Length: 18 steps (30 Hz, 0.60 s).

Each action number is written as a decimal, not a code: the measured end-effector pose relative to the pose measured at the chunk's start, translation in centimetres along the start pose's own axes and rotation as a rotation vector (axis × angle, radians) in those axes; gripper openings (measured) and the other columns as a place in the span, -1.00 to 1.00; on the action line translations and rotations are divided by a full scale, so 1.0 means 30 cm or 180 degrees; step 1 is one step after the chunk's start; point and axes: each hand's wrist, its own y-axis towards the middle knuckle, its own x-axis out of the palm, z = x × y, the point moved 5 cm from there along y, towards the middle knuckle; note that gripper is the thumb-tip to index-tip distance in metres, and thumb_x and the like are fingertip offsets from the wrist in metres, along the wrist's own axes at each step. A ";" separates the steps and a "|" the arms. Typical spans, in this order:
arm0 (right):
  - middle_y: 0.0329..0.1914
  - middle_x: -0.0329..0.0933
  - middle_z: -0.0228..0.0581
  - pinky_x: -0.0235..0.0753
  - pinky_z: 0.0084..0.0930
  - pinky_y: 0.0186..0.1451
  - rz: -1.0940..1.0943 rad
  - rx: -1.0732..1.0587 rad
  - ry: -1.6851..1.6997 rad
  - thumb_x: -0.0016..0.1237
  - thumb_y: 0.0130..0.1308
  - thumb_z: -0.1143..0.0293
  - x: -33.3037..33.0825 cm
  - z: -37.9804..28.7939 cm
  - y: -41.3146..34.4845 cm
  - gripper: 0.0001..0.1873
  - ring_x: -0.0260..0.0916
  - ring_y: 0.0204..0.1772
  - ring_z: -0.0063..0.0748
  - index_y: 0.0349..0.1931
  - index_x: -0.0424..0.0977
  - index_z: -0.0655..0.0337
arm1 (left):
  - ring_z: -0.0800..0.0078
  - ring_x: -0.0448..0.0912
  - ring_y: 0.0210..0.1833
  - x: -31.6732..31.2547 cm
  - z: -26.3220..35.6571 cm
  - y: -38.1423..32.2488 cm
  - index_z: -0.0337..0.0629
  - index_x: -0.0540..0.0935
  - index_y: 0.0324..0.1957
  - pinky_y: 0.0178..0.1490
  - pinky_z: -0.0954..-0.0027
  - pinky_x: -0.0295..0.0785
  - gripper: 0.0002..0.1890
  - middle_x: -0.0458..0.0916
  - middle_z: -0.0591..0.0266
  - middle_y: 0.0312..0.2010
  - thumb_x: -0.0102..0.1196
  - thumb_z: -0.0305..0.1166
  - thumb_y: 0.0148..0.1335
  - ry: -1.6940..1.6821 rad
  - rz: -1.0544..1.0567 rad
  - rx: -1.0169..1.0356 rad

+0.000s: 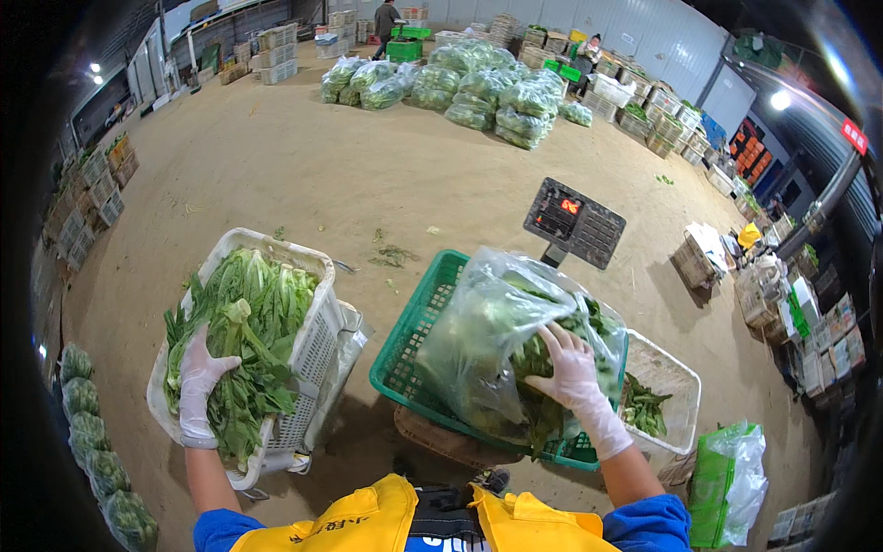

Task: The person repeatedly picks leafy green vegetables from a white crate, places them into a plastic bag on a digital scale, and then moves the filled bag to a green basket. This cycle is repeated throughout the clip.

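Note:
My left hand (205,376), in a whitish glove, rests on leafy green vegetables (259,331) heaped in a white plastic crate (321,345); its thumb is spread and a pale cut stem lies beside it. My right hand (569,369), gloved too, lies with bent fingers at the mouth of a clear plastic bag (462,345) of leafy greens. Whether it grips the bag or leaves cannot be told. The bag sits in a green plastic basket (407,366). Behind the basket stands a weighing scale's display (574,222) with lit red digits.
Right of the basket are a white crate (690,393) with some leaves and a bright green container (710,483) with clear plastic. Filled bags (86,431) line the far left; more bags (476,90) are stacked ahead. Two people (386,24) are in the background. Loose leaves (393,257) lie on the floor.

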 end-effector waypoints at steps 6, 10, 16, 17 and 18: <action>-0.08 0.54 -0.09 0.38 -0.07 0.11 -0.0263 0.0003 0.0252 0.09 0.02 -0.07 -0.006 0.000 0.247 -0.43 0.41 0.11 -0.06 -0.01 0.50 0.08 | 0.04 0.41 0.25 -0.037 0.211 -0.175 -0.30 0.36 0.26 0.34 0.27 0.23 -0.02 0.47 -0.13 0.16 0.49 -0.26 -0.33 -0.0814 -0.0268 0.0494; 0.00 0.52 -0.07 0.39 -0.17 0.15 -0.0320 -0.0327 0.0313 0.02 0.12 -0.04 0.144 0.002 0.414 -0.46 0.41 0.12 -0.10 0.03 0.49 0.10 | 0.09 0.40 0.26 -0.042 0.282 -0.289 -0.36 0.32 0.27 0.36 0.29 0.20 0.02 0.47 -0.13 0.16 0.50 -0.26 -0.34 -0.1047 -0.0302 0.0535; 0.06 0.52 -0.23 0.37 -0.43 0.21 -0.0796 -0.1587 -0.1020 -0.05 0.35 0.26 0.288 -0.029 0.532 -0.70 0.39 0.11 -0.31 0.01 0.50 0.17 | 0.10 0.40 0.26 -0.020 0.239 -0.360 -0.41 0.31 0.27 0.35 0.30 0.20 0.11 0.45 -0.15 0.16 0.54 -0.11 -0.38 -0.1048 -0.0377 0.0531; 0.06 0.53 -0.27 0.36 -0.42 0.23 -0.1198 -0.0644 0.1666 -0.01 0.33 0.21 0.225 0.029 0.559 -0.66 0.40 0.11 -0.30 0.03 0.49 0.18 | 0.10 0.39 0.26 -0.012 0.210 -0.356 -0.41 0.30 0.27 0.35 0.30 0.20 0.12 0.43 -0.16 0.18 0.54 -0.12 -0.39 -0.0972 -0.0406 0.0533; 0.07 0.53 -0.26 0.36 -0.41 0.24 -0.1224 -0.0130 0.1900 0.07 0.27 0.16 0.128 0.125 0.547 -0.55 0.39 0.12 -0.33 0.10 0.47 0.19 | 0.11 0.39 0.27 -0.013 0.179 -0.349 -0.41 0.28 0.28 0.36 0.29 0.20 0.13 0.43 -0.14 0.19 0.55 -0.13 -0.39 -0.0847 -0.0361 0.0623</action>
